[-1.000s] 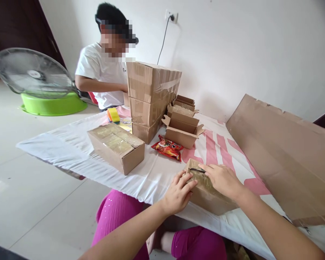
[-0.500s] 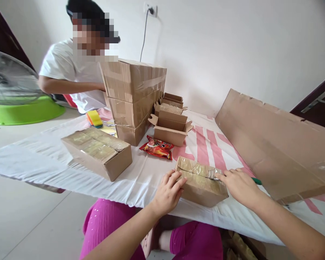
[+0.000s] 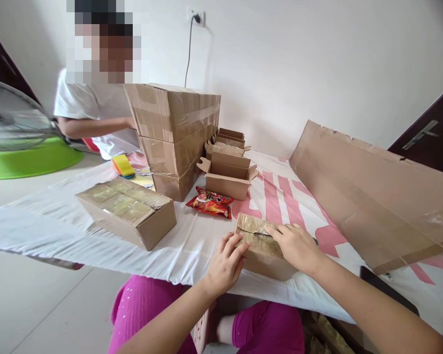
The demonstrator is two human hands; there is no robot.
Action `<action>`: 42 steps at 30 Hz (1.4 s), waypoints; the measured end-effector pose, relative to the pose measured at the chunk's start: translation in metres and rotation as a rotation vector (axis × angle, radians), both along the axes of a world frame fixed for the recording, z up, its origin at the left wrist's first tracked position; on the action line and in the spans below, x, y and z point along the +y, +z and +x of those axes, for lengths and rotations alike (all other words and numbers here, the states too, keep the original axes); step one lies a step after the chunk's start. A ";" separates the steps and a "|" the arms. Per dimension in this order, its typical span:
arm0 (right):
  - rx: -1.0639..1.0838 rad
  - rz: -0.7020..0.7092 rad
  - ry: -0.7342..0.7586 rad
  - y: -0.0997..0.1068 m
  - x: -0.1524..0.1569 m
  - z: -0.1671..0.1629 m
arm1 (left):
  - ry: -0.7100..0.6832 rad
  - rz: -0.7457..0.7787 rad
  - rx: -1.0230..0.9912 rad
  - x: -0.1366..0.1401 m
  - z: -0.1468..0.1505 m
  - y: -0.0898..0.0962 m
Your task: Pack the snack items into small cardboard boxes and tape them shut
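While the left hand (image 3: 224, 264) rests, fingers apart, on the left end of the taped carton (image 3: 268, 264), the right hand (image 3: 298, 246) arches palm-down over its top; right grip: cannot tell.

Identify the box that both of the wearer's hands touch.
The taped box right of the red packet: the left hand and right hand both touch it and no other box.

on the table (image 3: 191, 250), front box (image 3: 264, 260) at near edge, packet (image 3: 211, 202) behind and left, second box (image 3: 129, 212) farther left
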State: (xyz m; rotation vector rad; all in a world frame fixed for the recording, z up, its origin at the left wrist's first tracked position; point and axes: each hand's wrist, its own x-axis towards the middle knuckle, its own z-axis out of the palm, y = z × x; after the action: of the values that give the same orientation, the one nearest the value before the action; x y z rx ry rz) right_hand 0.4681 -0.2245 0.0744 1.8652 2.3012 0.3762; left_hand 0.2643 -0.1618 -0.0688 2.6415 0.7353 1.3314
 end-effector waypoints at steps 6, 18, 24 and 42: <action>-0.193 -0.097 -0.102 0.005 -0.009 0.014 | 0.038 0.011 0.026 0.001 -0.001 0.002; 0.386 0.248 -0.400 -0.041 -0.087 0.126 | 0.027 -0.139 -0.131 -0.007 0.002 0.002; 0.565 0.052 -0.664 -0.126 -0.088 0.138 | -0.054 -0.184 -0.194 -0.014 -0.006 0.011; 0.020 0.410 -0.267 -0.202 -0.078 0.108 | -0.138 -0.992 -0.567 0.010 -0.015 -0.032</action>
State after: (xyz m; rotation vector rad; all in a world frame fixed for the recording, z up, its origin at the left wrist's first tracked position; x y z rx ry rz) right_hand 0.5760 -0.3021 -0.1274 2.3328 2.0613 0.8439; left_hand 0.2492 -0.1520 -0.1011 1.4342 0.8040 1.1472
